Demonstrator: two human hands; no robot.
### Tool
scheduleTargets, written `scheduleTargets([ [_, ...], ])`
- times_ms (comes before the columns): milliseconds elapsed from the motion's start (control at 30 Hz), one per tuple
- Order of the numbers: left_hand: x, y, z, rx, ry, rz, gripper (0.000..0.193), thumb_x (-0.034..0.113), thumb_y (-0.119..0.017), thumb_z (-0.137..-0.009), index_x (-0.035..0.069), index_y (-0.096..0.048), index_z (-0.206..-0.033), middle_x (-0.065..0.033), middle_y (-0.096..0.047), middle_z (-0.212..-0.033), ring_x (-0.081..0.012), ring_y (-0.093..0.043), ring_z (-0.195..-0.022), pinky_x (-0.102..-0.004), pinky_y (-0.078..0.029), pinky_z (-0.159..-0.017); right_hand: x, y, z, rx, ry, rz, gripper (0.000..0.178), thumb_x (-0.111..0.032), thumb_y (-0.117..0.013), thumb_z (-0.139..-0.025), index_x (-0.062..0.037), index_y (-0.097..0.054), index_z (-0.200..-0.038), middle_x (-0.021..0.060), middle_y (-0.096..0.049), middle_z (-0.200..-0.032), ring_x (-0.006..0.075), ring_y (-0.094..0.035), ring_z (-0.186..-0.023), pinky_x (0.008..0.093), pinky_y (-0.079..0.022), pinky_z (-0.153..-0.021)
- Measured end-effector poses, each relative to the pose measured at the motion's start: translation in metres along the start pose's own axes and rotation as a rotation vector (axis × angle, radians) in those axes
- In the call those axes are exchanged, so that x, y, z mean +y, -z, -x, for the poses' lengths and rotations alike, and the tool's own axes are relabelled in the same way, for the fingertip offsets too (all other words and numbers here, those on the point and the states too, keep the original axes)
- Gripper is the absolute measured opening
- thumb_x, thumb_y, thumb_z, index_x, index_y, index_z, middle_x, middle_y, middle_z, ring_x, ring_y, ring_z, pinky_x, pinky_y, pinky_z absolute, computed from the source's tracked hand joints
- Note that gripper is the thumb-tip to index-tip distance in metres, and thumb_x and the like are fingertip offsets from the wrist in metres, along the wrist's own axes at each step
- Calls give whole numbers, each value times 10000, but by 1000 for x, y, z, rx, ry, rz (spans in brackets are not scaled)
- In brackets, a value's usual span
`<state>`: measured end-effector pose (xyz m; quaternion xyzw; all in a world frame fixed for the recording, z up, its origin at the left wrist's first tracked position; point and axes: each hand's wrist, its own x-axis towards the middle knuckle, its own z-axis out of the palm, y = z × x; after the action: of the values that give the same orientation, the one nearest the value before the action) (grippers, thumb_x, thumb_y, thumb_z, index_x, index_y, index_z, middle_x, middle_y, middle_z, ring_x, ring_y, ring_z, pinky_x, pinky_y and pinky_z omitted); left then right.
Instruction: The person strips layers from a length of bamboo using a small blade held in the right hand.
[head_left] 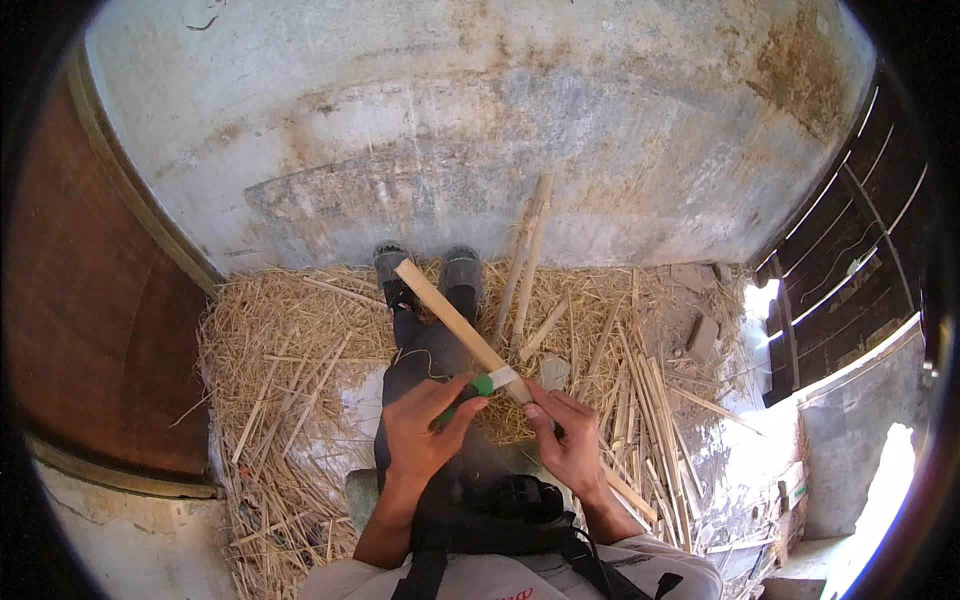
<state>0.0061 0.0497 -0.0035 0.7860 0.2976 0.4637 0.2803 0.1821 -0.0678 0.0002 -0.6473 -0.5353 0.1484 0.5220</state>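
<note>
A pale, flat bamboo strip [455, 322] slants in front of my lap, its free end up by my shoes. My right hand [568, 445] is closed around its lower part, thumb and fingers pinching it. My left hand [425, 420] grips a knife [484, 384] with a green and dark handle. The knife's light, shiny blade [504, 377] lies across the strip just above my right fingers, touching it or very close. My left fingers cover much of the handle. Beyond my right wrist a similar pale piece [630, 495] shows; whether it belongs to the same strip I cannot tell.
Straw and split sticks [290, 400] litter the floor around my legs. Two longer pieces [530, 260] lean on the stained wall [420, 130]. More strips [655, 440] lie to the right, near a brick [703, 338]. A brown panel [100, 300] stands left, dark slats [840, 250] right.
</note>
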Motion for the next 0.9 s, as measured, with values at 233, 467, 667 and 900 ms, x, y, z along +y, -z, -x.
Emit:
scheduleTargets([
  [233, 0, -8, -1, 64, -63, -33, 302, 166, -897, -865, 69, -819, -1140, -88, -720, -782, -178, -628, -592, -330, -454, -516, 0, 8, 2, -17, -21, 18, 317, -61, -682, -1014, 68, -718, -1301, 157, -642, -780, 223, -630, -666, 339, -504, -648],
  [467, -14, -5, -9, 105, -121, -137, 295, 191, -889, -871, 40, -816, -1114, -118, -743, -814, -240, -682, -636, -356, -512, -568, 10, 3, 12, -9, -41, 4, 294, -64, -665, -1025, 48, -730, -1289, 160, -674, -798, 233, -667, -708, 343, -517, -672],
  [667, -113, 73, -73, 538, 158, -188, 309, 239, -766, -1018, -27, -790, -1174, -75, -703, -797, -107, -566, -685, -300, -437, -594, 44, 1, 64, -93, -1, -29, 309, -116, -658, -1049, 39, -723, -1308, 144, -709, -838, 178, -647, -738, 332, -506, -680],
  [900, -58, 35, -28, 286, 196, 5, 282, 217, -811, -977, -13, -784, -1138, -68, -726, -834, -109, -591, -705, -306, -450, -617, 25, 10, 24, 44, -204, -80, 376, -205, -617, -1104, 85, -690, -1333, 88, -670, -816, 113, -577, -755, 305, -480, -677],
])
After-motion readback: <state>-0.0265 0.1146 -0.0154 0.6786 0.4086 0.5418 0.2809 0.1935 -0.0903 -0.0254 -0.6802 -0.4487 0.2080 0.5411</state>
